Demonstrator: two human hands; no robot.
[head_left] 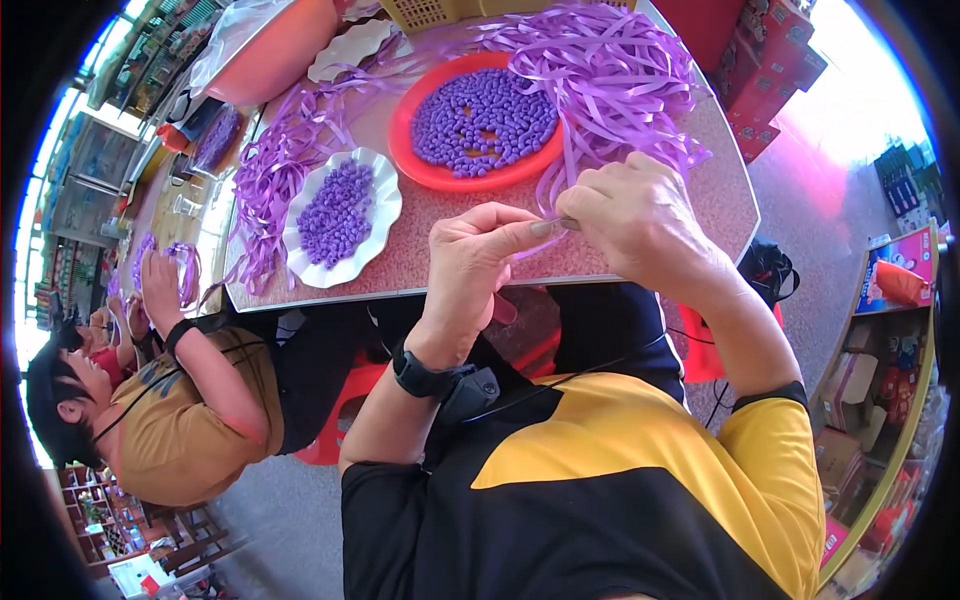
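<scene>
My left hand [475, 250] and my right hand [640, 215] meet over the table's near edge, thumbs and fingertips pinched together. A thin purple ribbon [548, 198] runs down to the pinch, and a short stretch shows below it. Whether a bead is between the fingertips is hidden. Just beyond my hands stands a round red plate [402, 150] spread with purple beads [484, 115]. To the left, a white scalloped dish [385, 207] holds more small purple pieces [338, 215]. A big heap of purple ribbons [610, 70] lies behind my right hand.
More ribbons [280, 165] hang over the table's [450, 255] left side. At the back stand a pink tub [285, 55], a white dish [350, 50] and a yellow basket [420, 12]. A co-worker [195, 410] sits at my left, hands raised with ribbon. Shelves [865, 390] are at right.
</scene>
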